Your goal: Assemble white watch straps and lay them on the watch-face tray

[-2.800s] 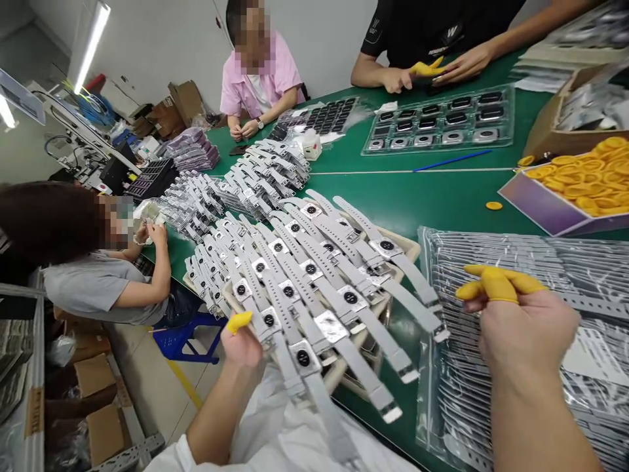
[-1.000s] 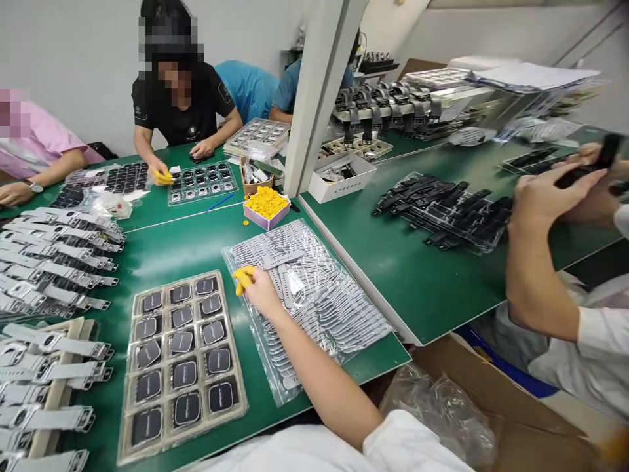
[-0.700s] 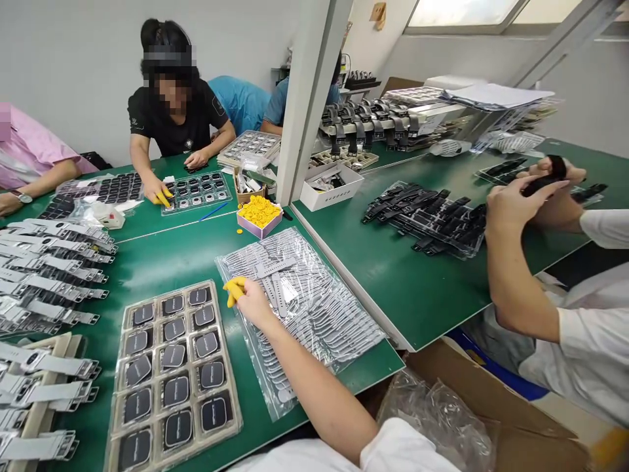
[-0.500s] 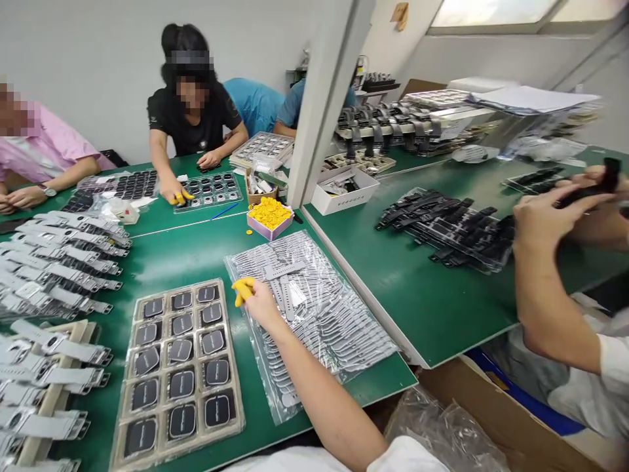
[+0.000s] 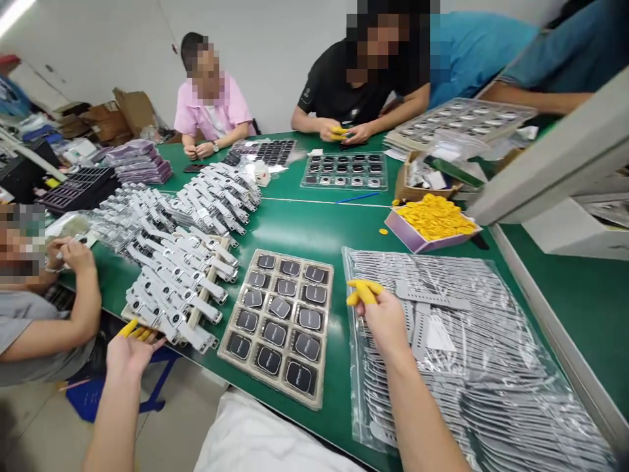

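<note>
Now, left hand open, palm up, touching the strapped watches at the table edge; the tray of watch faces sits full, unstrapped; right hand loosely curled on the bagged grey straps, apparently gripping nothing.

Glossy plastic bag — matt green table

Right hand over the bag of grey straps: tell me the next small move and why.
Probably lower the right hand a little and pinch one of the loose grey straps lying on top of the clear bag. Its yellow-capped fingertips sit at the bag's left edge, apparently holding nothing, and the left hand is also free beside the rack of finished watches.
</note>
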Tool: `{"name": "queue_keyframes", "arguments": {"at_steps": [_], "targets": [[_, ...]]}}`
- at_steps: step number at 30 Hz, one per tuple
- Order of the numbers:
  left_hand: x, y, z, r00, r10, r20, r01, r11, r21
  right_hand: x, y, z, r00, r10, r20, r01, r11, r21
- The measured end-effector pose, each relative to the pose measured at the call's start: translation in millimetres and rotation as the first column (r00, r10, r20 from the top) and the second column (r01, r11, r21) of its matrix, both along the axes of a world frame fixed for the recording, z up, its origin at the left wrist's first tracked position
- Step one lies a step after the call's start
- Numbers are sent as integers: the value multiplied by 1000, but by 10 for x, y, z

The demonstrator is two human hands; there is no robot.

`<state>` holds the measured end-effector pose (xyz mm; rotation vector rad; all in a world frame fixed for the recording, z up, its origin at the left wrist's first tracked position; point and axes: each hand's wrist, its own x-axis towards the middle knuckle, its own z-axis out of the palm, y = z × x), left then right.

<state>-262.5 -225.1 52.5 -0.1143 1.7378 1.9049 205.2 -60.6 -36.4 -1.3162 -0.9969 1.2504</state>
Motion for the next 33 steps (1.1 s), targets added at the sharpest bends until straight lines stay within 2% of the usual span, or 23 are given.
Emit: {"name": "queue_keyframes", "arguments": {"at_steps": [2, 4, 7, 9, 11, 14, 16, 18, 21, 23, 26, 33], "targets": [[71, 8, -65, 996, 33, 79, -28, 998, -53, 24, -38, 17, 998, -20, 52, 20, 1000, 12], [150, -8, -114, 994, 70, 81, -65, 996, -56, 60, -92, 63, 993, 5, 115, -7, 1000, 12], [285, -83, -192, 993, 83, 78, -82, 997, -12, 41, -156, 215, 972, 130, 194, -132, 991, -1], [386, -138, -254, 992, 88, 95, -89, 996, 9, -127, -128, 360, 947, 228, 225, -235, 972, 6], [476, -178, -307, 989, 97, 115, -100, 995, 17, -490, 0, 494, 908, 344, 237, -361, 932, 30], [549, -207, -338, 987, 101, 128, -106, 994, 29, -1349, 368, 570, 820, 508, 263, -543, 836, 78], [553, -220, -325, 985, 98, 144, -105, 994, 41, -1989, 654, 510, 764, 578, 288, -609, 793, 23], [536, -235, -303, 980, 101, 173, -111, 993, 46, -2541, 899, 392, 726, 616, 307, -631, 774, -61], [494, -255, -291, 974, 111, 199, -123, 991, 50, -3040, 1115, 197, 735, 590, 335, -601, 795, -82], [466, -259, -308, 972, 131, 196, -142, 989, 46, -3158, 1163, 101, 754, 551, 358, -566, 821, -73], [433, -244, -352, 976, 144, 166, -152, 988, 30, -3166, 1152, 43, 754, 526, 393, -545, 835, -74], [355, -240, -438, 989, 99, 109, -98, 995, -14, -3159, 1088, 192, 723, 494, 483, -500, 856, -128]]}}
